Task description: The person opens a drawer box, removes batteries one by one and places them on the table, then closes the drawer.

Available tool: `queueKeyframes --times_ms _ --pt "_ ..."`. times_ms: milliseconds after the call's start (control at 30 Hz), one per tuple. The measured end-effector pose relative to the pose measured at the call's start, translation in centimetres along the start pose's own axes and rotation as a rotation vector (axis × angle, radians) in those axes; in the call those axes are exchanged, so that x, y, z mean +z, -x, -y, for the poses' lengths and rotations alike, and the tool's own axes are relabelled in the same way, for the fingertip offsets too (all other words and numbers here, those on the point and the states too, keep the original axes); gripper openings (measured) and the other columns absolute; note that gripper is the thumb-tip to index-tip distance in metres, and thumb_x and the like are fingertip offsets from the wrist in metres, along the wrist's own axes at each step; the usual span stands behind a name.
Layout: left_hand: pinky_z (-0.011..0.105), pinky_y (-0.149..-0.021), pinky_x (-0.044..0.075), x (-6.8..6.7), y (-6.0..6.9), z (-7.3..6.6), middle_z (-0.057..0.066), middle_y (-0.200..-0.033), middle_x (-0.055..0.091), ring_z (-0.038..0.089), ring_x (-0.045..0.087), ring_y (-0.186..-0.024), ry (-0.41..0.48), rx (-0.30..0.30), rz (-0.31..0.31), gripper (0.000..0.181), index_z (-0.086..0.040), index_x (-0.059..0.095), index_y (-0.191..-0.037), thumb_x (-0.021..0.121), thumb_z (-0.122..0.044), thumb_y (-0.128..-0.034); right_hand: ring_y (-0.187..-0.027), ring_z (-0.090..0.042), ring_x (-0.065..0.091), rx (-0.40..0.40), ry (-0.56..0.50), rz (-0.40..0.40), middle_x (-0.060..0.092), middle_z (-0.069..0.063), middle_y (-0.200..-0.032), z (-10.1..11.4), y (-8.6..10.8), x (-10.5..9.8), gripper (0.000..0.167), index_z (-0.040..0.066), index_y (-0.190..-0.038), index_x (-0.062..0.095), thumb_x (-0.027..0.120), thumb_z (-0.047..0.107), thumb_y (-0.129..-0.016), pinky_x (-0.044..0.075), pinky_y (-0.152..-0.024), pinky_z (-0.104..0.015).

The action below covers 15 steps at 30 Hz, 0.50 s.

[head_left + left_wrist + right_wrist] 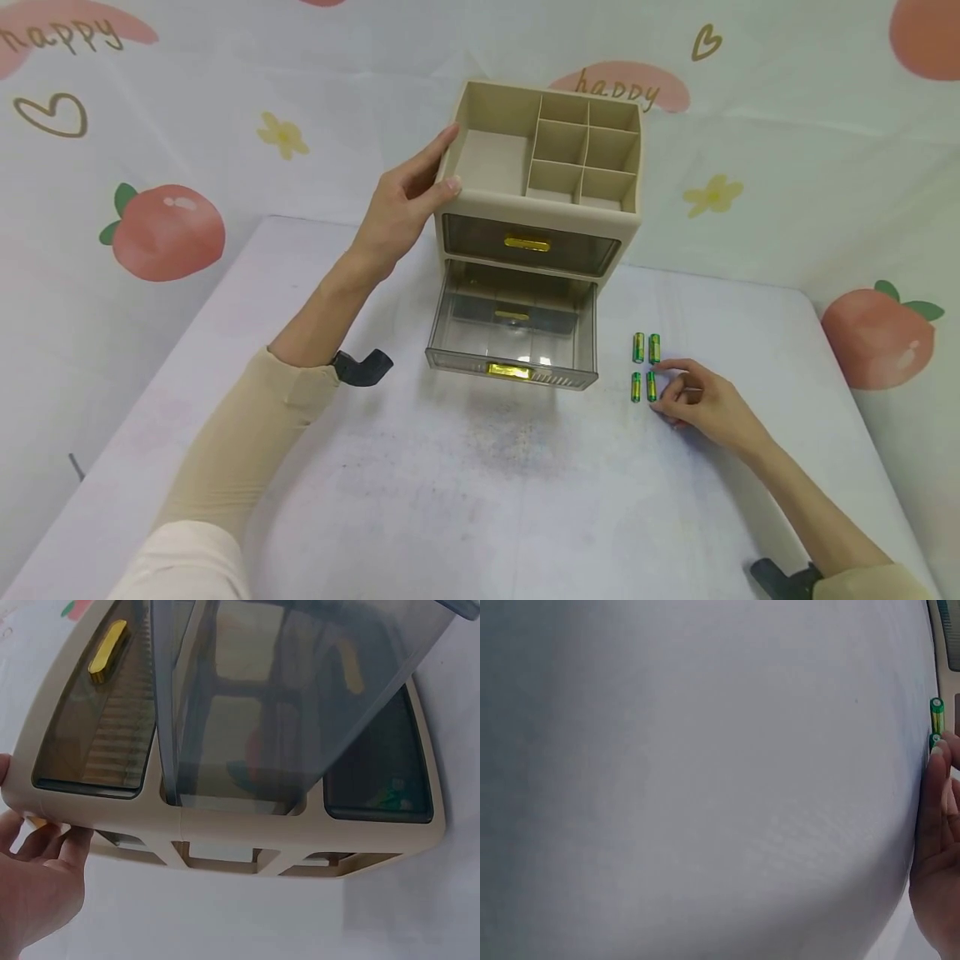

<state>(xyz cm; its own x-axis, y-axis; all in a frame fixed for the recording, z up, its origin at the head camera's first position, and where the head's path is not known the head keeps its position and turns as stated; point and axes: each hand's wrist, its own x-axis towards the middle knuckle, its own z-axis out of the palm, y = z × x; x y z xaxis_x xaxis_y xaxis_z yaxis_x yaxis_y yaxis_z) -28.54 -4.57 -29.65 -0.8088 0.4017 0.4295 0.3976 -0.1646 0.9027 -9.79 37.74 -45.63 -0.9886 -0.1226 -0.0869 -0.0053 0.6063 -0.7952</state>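
Note:
A beige desktop drawer organizer (540, 207) stands on the table, its lower clear drawer (512, 374) pulled out toward me and the drawer above it pushed in. My left hand (401, 204) holds the organizer's upper left side, thumb on the top front rim; in the left wrist view the fingers bend against the side wall. Several green-and-yellow batteries lie in two rows right of the organizer. My right hand (705, 404) has forefinger and thumb at the two ends of the near right battery (651, 386). In the right wrist view, the fingertips partly hide a battery (934, 740).
The organizer's top has one large compartment (491, 158) and several small ones. Through the drawer's clear front another dark drawer shows lower down. A patterned cloth (360, 108) hangs behind the white tabletop (480, 500). Black wrist mounts (363, 367) sit on both forearms.

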Motion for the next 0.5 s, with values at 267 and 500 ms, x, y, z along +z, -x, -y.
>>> queueKeyframes --times_ms 267,500 --pt "0.029 -0.118 0.026 0.1 -0.1 -0.1 0.002 -0.160 0.032 0.012 0.029 -0.146 0.006 0.004 -0.003 0.058 -0.006 0.036 -0.153 0.055 0.002 -0.0990 -0.063 -0.014 0.060 -0.061 -0.060 -0.068 0.059 -0.007 -0.082 0.5 0.2 -0.5 0.045 0.001 -0.129 0.057 0.073 -0.001 -0.088 0.053 -0.049 -0.029" --pt "0.026 -0.116 0.028 0.0 -0.1 -0.1 0.003 -0.160 0.033 0.015 0.029 -0.147 0.005 0.000 -0.008 0.058 -0.005 0.036 -0.153 0.055 0.002 -0.0989 -0.057 -0.013 0.054 -0.183 -0.110 -0.225 0.059 -0.003 -0.076 2.2 0.3 -0.4 0.035 -0.007 -0.119 0.061 0.071 -0.010 -0.085 0.048 -0.049 -0.024"
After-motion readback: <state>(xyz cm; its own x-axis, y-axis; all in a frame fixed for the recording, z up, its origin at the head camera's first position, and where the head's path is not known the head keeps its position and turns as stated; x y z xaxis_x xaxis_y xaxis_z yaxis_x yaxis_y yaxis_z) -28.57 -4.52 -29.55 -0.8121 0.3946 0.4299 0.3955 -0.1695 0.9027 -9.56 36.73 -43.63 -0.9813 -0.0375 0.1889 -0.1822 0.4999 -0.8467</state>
